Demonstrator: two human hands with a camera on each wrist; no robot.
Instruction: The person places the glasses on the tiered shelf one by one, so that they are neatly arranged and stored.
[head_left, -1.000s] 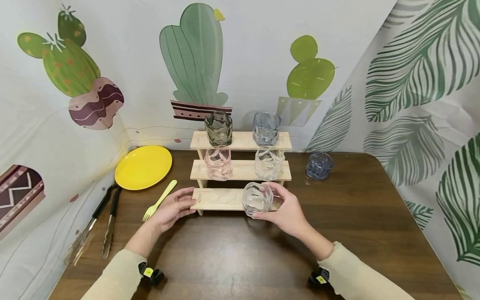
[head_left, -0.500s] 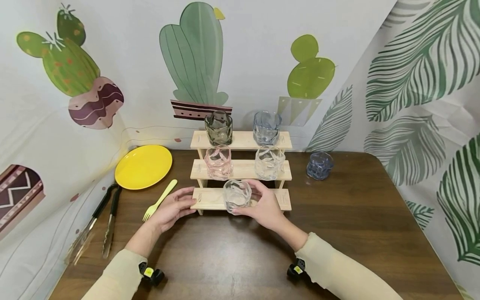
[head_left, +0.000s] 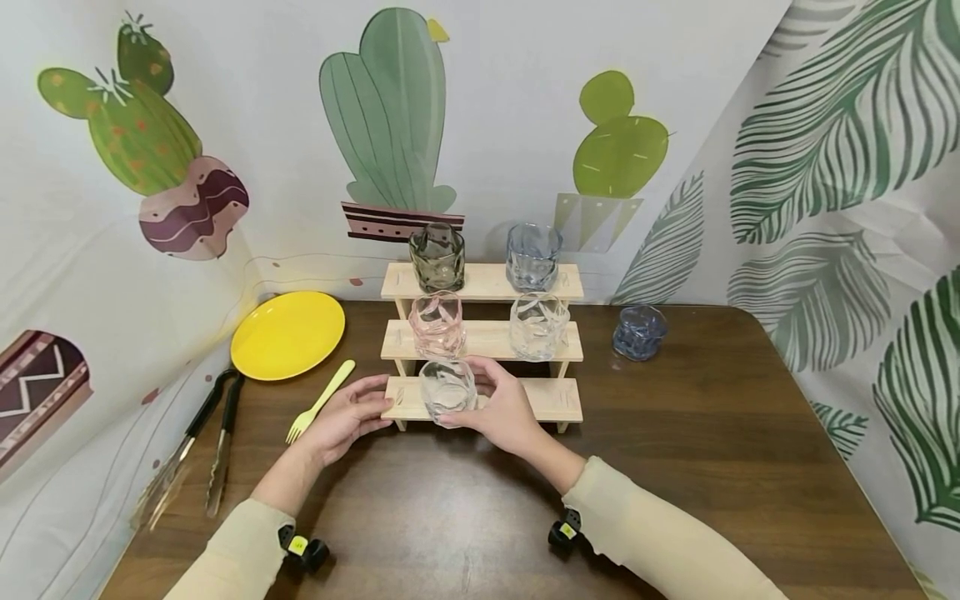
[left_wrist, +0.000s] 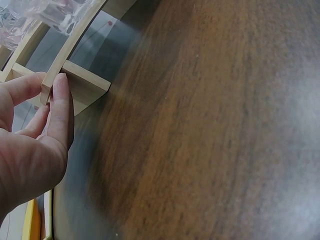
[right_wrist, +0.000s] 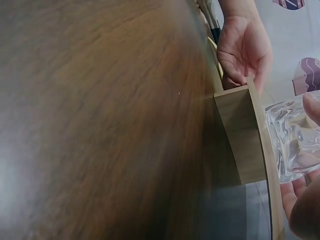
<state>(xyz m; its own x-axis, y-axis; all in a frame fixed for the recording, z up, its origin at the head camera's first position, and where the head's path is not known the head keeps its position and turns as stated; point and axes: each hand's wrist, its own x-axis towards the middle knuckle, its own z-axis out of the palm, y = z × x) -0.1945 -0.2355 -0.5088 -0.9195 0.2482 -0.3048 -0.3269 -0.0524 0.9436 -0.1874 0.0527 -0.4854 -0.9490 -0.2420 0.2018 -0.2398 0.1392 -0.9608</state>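
A clear drinking glass (head_left: 444, 385) with faceted sides stands at the left part of the lowest step of a three-tier wooden display stand (head_left: 551, 402). My right hand (head_left: 508, 414) grips this glass from the right, thumb in front and fingers behind. In the right wrist view the base of the glass (right_wrist: 289, 142) meets the board. My left hand (head_left: 345, 423) pinches the left end of the lowest step; the left wrist view has the fingers (left_wrist: 60, 102) on both sides of that board's edge. A pink glass (head_left: 438, 327) and another clear glass (head_left: 540, 327) occupy the middle step.
On the top step are a grey-green glass (head_left: 437, 258) and a pale blue glass (head_left: 534, 258). A dark blue glass (head_left: 639, 332) stands on the table to the right. Leftward lie a yellow plate (head_left: 288, 335), a yellow fork (head_left: 321, 402) and black-handled tongs (head_left: 197, 425).
My right hand has moved the clear glass leftward along the lowest step, from its right part to its left part. The left hand has kept its place at the step's end.
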